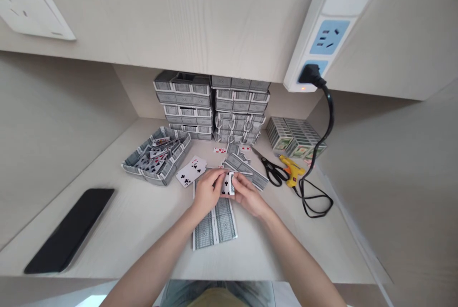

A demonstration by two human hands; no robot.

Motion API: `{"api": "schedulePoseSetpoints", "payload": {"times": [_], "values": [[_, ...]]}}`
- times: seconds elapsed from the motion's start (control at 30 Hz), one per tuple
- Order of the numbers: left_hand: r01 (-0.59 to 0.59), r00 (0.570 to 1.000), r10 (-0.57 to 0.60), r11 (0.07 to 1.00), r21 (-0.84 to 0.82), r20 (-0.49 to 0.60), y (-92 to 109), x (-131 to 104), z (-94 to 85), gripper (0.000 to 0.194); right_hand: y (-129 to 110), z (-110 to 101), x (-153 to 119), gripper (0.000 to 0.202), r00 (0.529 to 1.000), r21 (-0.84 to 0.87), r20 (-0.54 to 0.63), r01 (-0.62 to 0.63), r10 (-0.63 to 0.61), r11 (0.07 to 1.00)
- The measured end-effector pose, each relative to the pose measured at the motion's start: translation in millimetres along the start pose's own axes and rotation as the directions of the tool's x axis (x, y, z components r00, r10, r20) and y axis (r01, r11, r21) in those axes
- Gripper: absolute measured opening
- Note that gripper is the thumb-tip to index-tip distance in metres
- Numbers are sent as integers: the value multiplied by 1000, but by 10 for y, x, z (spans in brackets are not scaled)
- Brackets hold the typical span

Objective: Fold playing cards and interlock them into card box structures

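Playing card (225,186), partly folded, pinched by both left hand (206,189) and right hand (248,196) at the far end of the flat card panel (204,234), may crease crookedly should either hand press unevenly.

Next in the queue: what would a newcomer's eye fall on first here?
Probably the centre, where the left hand and right hand hold a playing card over the far end of a card-back panel. Behind them, stacked boxes patterned like card backs fill the rear of the desk. The yellow glue gun stands out at right, beside black scissors.
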State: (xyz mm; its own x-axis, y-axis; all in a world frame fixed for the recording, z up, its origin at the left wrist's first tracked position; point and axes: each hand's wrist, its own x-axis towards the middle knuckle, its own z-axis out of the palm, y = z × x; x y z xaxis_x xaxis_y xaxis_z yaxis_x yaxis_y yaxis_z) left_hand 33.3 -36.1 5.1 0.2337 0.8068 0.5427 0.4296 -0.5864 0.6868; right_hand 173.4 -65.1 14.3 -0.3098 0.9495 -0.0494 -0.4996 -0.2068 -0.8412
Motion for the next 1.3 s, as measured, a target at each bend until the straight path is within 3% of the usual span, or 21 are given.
{"api": "schedulePoseSetpoints", "payload": {"times": [0.13, 0.27, 0.47, 0.67, 0.83, 0.93, 1.03, 1.17, 1.3], "values": [[-42, 999, 42, 999, 4, 6, 9, 3, -6, 27, 5, 7, 13, 23, 999, 15, -45, -19, 19, 1000], [-14, 998, 18, 997, 73, -57, -9, -7, -3, 22, 24, -3, 39, 25, 995, -3, -98, -28, 27, 1000], [101, 986, -84, 988, 116, -146, -19, -24, 2, 21, 29, -38, 69, 26, 977, -15, -215, 6, -9, 1000], [230, 944, -215, 973, 33, -250, -35, 4, -28, 20, -11, -106, 100, 31, 924, -25, -365, 112, -113, 993], [304, 909, -306, 951, -51, -283, -55, 25, -39, 22, -55, -89, 75, 31, 945, 53, -316, 106, -84, 993], [302, 912, -305, 952, -55, -274, -50, 18, -23, 22, -56, -58, 60, 30, 966, 85, -246, 105, -81, 991], [269, 932, -278, 961, -68, -234, -42, -3, 6, 22, -56, -54, 63, 30, 953, 54, -275, 146, -126, 988], [210, 971, -214, 977, -44, -107, -24, -35, 39, 20, -72, -82, 72, 32, 922, -15, -344, 187, -181, 982], [122, 992, -122, 992, -39, 23, 11, -40, 39, 15, -70, -97, 62, 31, 936, -50, -304, 174, -180, 984]]}}
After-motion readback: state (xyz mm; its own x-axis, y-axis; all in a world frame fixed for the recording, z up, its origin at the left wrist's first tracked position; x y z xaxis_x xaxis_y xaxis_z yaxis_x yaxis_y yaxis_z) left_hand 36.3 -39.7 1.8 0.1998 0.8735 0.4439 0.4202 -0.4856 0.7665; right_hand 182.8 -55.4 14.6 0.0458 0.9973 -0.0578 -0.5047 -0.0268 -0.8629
